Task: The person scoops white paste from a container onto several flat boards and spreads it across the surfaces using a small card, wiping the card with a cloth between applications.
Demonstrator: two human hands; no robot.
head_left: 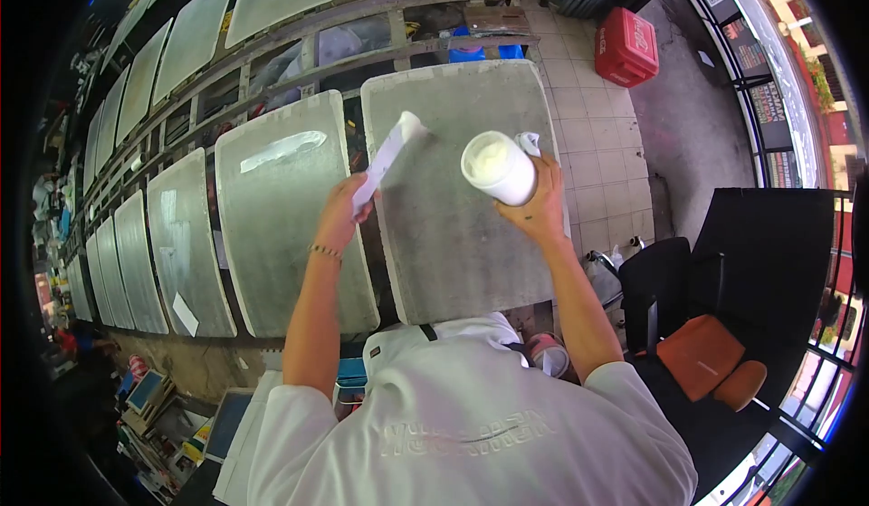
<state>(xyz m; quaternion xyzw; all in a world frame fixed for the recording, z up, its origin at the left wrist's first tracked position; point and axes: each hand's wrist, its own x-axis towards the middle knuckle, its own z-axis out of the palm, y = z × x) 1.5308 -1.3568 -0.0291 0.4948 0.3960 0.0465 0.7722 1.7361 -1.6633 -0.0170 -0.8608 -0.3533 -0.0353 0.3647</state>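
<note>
My left hand (342, 209) is closed round the lower end of a flat white spatula (387, 155). Thick white paste (410, 126) sits on the spatula's tip. In my right hand (540, 205) I grip a white tub (510, 176), tilted so its open mouth shows white paste inside. A small white piece (529, 143) sticks out by the tub's rim near my fingers; I cannot tell what it is. Both hands are above a grey flat panel (453, 253) with pale edges. On the neighbouring panel (299, 253) lies a broad white smear (283, 150).
More panels (186, 234) stretch leftward, one bearing a white flat card (186, 314). A wooden rack (398, 31) runs behind. A red cooler box (626, 47) stands on the tiled floor; a black chair (665, 280) and an orange cushion (701, 355) are at right.
</note>
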